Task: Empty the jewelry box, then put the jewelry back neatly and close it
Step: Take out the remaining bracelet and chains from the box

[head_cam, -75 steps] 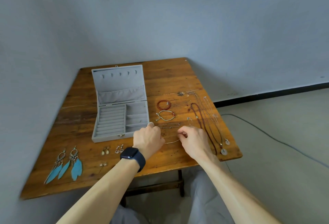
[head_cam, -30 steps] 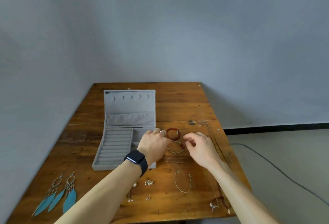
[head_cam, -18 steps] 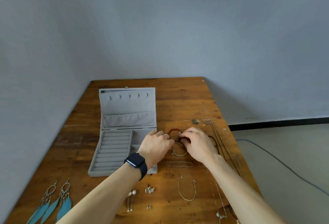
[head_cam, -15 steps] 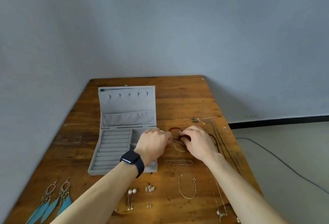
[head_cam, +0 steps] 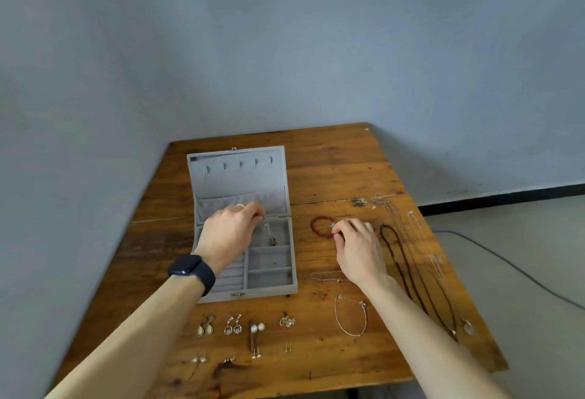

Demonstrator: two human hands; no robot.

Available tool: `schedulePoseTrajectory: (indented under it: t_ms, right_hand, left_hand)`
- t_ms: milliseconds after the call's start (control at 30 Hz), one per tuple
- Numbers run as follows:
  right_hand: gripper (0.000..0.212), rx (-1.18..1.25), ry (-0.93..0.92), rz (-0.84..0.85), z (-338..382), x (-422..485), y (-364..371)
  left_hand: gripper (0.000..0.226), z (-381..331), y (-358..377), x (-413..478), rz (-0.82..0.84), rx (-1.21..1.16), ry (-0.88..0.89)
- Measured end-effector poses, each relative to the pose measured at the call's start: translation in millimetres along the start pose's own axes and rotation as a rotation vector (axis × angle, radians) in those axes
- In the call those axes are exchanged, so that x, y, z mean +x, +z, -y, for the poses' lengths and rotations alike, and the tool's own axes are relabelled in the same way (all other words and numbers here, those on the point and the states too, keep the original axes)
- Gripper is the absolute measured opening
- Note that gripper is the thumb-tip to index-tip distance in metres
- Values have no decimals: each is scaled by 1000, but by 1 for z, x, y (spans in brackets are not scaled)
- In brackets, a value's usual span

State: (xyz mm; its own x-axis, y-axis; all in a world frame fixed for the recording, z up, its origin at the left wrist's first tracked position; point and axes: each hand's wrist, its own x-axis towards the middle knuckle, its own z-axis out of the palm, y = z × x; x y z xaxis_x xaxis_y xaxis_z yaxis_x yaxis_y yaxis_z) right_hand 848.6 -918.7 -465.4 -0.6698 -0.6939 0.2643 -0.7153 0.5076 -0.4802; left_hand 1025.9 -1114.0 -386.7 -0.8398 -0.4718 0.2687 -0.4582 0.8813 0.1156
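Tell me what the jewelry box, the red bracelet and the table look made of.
The jewelry box: grey velvet-like fabric, matte and soft-looking, no shine; the shell beneath is hidden. The red bracelet: small round dark-red beads, maybe stone or glass, with a metallic-looking charm. The table: wood planks, visible grain and knots, worn brownish varnish.

What we wore, head view.
We wore a black smartwatch [head_cam: 191,269] with a rounded rectangular face and broad band on the left wrist, and a thin silver ring [head_cam: 240,206] on the left hand [head_cam: 229,234]; the left forearm [head_cam: 133,335] and right forearm [head_cam: 421,332] were bare.
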Motion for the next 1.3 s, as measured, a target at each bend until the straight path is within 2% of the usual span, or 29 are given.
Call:
schedulePoseTrajectory:
  t_ms: [133,267,367,433,533,633,767,1033,1200,1300]
  right_hand:
    - [13,18,22,21,1,-1,-2]
    - [16,20,36,28,2,-1,-2]
    - [15,16,37,44,2,0,-4]
    - [15,-3,30,60,3,1,-6]
    - [16,-30,18,98,3,3,-10]
    - [13,-46,19,167,3,7,-17]
    - [9,162,117,204,15,15,-34]
    - [13,535,175,104,87,22,-37]
    - [12,605,216,159,116,26,-18]
    - [10,532,284,231,121,27,-5]
  left_hand:
    - [11,-6,5,5,-7,63,56]
    - [13,-10,5,7,-114,117,100]
    - [18,-1,13,-3,-56,167,145]
    - [14,7,17,-12,12,135,75]
    - [27,7,15,-19,91,-20,-61]
    - [32,-4,10,-28,71,-70,-73]
    - [26,-10,13,-50,54,47,-48]
    - [21,-16,32,-59,-4,-13,-192]
    - [17,-17,39,-59,-24,2,-233]
    - [18,-16,40,-60,-57,-29,-248]
